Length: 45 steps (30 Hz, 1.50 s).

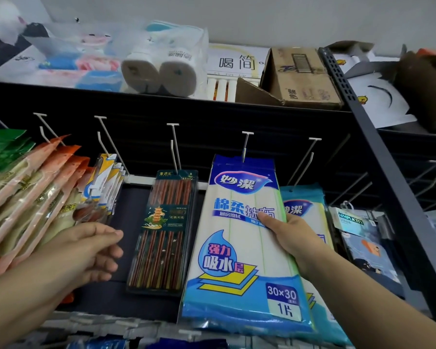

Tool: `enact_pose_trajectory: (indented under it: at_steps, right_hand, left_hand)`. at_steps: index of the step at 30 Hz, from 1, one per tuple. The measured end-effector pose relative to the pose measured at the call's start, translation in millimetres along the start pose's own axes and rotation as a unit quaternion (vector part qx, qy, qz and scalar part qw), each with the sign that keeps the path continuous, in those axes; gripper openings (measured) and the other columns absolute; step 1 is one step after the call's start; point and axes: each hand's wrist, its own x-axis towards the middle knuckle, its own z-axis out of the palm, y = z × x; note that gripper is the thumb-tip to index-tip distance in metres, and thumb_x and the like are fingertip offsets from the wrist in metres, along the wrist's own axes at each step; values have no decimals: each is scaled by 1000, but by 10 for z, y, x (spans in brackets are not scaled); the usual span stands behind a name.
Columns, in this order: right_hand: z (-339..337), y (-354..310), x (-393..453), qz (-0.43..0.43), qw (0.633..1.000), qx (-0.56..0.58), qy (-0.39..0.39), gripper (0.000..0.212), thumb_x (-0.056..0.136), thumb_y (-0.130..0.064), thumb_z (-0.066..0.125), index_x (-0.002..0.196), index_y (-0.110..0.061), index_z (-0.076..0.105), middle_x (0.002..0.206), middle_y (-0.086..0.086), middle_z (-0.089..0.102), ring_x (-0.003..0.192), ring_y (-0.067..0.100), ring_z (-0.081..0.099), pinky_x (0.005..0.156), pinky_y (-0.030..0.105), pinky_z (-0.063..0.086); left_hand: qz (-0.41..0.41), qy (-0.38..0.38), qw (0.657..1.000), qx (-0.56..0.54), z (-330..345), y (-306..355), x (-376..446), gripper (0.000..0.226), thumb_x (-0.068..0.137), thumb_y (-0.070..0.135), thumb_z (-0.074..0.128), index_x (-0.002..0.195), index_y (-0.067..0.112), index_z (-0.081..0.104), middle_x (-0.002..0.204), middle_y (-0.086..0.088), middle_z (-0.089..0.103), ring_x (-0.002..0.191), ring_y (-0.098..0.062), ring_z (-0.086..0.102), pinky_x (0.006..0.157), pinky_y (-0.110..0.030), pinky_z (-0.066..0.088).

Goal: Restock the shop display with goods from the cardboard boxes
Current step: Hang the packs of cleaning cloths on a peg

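Observation:
A blue and white dishcloth packet (242,238) hangs from a white peg hook (246,144) in the middle of the display. My right hand (293,239) grips its right edge, thumb across the front. My left hand (91,250) hovers to the left, fingers loosely curled and holding nothing, just in front of the orange packets (43,195). A dark pack of chopsticks (163,230) hangs between my two hands. A second dishcloth packet (305,205) hangs behind my right hand on the hook to the right.
Spoon packs (103,187) hang left of the chopsticks. The top shelf holds paper towel rolls (161,69), a brown cardboard box (300,76) and a white carton (234,61). A dark upright post (378,147) stands at right, with more hooks and a "Simplicity" packet (358,233) beyond.

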Motion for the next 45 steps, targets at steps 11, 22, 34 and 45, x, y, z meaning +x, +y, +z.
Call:
enact_pose_trajectory:
  at_steps: [11,22,34,45]
  right_hand:
    - [243,493,534,34,982,-170,77,48,87,-37,68,118,-3,55,116,15,63,94,28,59,81,36,48]
    - [416,772,614,23,953,-265,143,37,88,-16,67,108,-8,37,124,20,53,111,37,55,78,33,40]
    - [192,370,-140,-135,922,-326,158,42,90,-21,61,128,-8,50,121,10,57,107,25,55,91,34,43]
    - [48,939,-2889,-85,991,-75,69,20,90,-4,61,103,-19,58,77,-8,64,77,12,60,73,22,50]
  left_hand:
    - [-7,15,999,29,-141,21,38,14,92,4,52,79,2,53,43,-8,54,28,-15,46,28,-22,39]
    - [-27,20,999,38,-349,-71,-43,14,91,-2,51,77,-1,52,41,-9,53,25,-16,44,26,-21,37]
    - [28,-13,994,101,-460,-147,-299,25,92,4,53,70,13,62,50,3,64,38,-3,56,54,-25,47]
    - [17,-102,993,62,-842,-941,-1666,33,93,2,50,74,25,64,59,8,68,47,-4,60,47,-13,51]
